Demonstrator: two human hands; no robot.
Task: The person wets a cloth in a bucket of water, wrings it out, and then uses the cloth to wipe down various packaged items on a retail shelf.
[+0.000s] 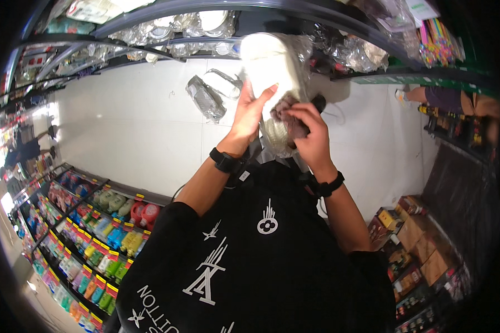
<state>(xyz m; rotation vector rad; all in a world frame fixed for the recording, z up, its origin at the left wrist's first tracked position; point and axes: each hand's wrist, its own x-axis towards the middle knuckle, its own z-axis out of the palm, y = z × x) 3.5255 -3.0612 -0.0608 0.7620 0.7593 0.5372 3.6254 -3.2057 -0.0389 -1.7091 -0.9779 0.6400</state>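
Note:
A pale item in clear plastic wrap, apparently a slipper or a pair of them, is held up in front of my chest. Its broad white face is overexposed, so details there are lost. My left hand grips its left side, thumb across the white face. On the other side, my right hand has its fingers bent over a brown, soft-looking part near the lower end. On the floor beyond my left hand lie a grey plastic-wrapped item and a white one with a dark strap.
Dark metal shelves with plastic-wrapped goods run ahead of me. Bottles fill a tagged shelf unit at the lower left. Cartons are stacked at the lower right. One person is at the right edge, another far left.

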